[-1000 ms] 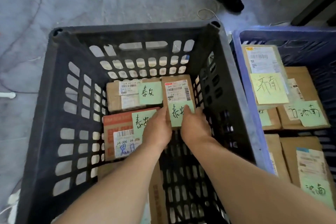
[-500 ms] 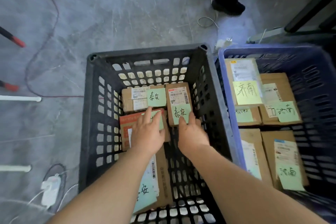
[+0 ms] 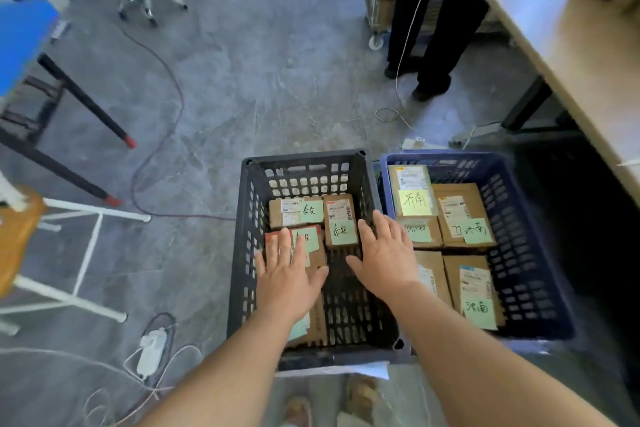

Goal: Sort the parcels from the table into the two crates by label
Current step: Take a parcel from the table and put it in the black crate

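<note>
A black crate (image 3: pixel 242 253) stands on the floor with a blue crate (image 3: pixel 540 253) right beside it. Both hold brown cardboard parcels with green or yellow handwritten notes. The small parcel (image 3: pixel 341 218) with a green note lies flat at the back right of the black crate. My left hand (image 3: pixel 289 270) hovers with straight spread fingers over the red-edged parcel (image 3: pixel 273 236) in the black crate. My right hand (image 3: pixel 386 255) is spread open above the black crate's right side, empty. Several parcels (image 3: pixel 460 215) lie in the blue crate.
A wooden table (image 3: pixel 568 55) runs along the right. A person in dark trousers (image 3: pixel 436 10) stands beyond the crates. Cables (image 3: pixel 162 121) and a power adapter (image 3: pixel 150 350) lie on the grey floor at left, with a stool (image 3: pixel 17 236) and chair legs nearby.
Both hands let go of the small green-noted parcel and lifted out of the black crate with fingers spread. The view pulled back and up, showing more floor and the table.
</note>
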Tool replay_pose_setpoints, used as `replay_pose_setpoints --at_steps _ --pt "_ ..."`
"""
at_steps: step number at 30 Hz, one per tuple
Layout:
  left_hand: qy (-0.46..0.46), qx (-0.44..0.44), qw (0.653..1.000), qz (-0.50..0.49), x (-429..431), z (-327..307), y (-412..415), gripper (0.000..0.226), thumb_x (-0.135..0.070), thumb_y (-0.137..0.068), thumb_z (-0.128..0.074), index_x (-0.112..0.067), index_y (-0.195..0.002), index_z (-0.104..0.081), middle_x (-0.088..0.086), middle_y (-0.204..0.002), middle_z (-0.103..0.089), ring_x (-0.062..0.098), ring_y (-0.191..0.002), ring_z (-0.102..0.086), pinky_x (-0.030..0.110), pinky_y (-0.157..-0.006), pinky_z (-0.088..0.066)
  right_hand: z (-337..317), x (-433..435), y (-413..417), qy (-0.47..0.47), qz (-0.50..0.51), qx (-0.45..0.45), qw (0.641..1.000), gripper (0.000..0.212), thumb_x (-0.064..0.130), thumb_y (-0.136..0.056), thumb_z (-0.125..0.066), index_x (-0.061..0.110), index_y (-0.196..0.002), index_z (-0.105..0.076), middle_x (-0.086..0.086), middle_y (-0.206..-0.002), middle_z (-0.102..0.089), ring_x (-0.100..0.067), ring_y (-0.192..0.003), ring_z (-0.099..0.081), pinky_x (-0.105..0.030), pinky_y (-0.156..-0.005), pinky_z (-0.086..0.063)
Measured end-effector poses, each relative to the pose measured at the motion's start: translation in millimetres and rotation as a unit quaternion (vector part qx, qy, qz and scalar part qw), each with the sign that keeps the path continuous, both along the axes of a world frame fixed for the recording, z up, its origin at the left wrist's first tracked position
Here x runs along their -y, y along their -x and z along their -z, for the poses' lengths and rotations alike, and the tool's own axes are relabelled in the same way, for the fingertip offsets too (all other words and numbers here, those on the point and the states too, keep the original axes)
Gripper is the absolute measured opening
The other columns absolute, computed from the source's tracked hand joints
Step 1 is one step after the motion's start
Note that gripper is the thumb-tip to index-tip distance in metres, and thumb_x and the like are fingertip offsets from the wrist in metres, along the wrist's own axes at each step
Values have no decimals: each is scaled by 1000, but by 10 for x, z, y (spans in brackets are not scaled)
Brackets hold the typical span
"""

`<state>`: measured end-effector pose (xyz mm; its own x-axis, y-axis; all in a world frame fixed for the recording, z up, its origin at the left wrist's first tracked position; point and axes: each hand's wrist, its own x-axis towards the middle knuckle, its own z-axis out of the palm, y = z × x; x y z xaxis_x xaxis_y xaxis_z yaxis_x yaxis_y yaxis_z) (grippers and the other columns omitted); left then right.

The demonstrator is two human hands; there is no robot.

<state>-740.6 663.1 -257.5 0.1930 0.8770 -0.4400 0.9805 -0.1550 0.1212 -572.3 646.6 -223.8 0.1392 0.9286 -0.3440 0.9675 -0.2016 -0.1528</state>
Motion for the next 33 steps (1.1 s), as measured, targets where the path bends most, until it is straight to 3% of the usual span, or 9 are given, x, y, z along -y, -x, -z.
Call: replay_pose_setpoints --at_steps 7,16,24,33 --pt "-48 27 996 64 421 -522 73 76 -65 -96 -15 -23 -156 6 7 -162 17 25 -149 15 51 -119 8 -622 637 118 -62 52 35 996 75 57 -95 -44 22 -153 -14 -10 -162 -5 -28 -149 -3 -47 -121 -6" --pt "-60 80 984 148 907 -815 107 76 -65 -96 -15 -22 -155 9 8 -161 20 27 -149 16 49 -120 7 -937 1549 263 -72 148 94 982 76 61 -95 -39 23 -154 -10 -8 -163 -3 -28 -148 -4 -48 -120 -4" --pt "-70 131 956 252 1445 -1065 -394 75 -62 -98 -18 -21 -155 7 7 -162 17 25 -149 14 48 -119 7 -1145 2419 118 -88 292 113 946 72 61 -96 -34 24 -154 -14 -7 -162 -5 -27 -148 -5 -52 -119 -8" --pt "-111 151 925 332 2069 -1328 -1035 73 -61 -98 -16 -22 -155 8 7 -161 19 25 -149 16 48 -117 11 -1424 3415 -310 -125 383 132 906 71 59 -98 -32 23 -155 -10 -7 -163 -3 -26 -149 -4 -52 -119 -8"
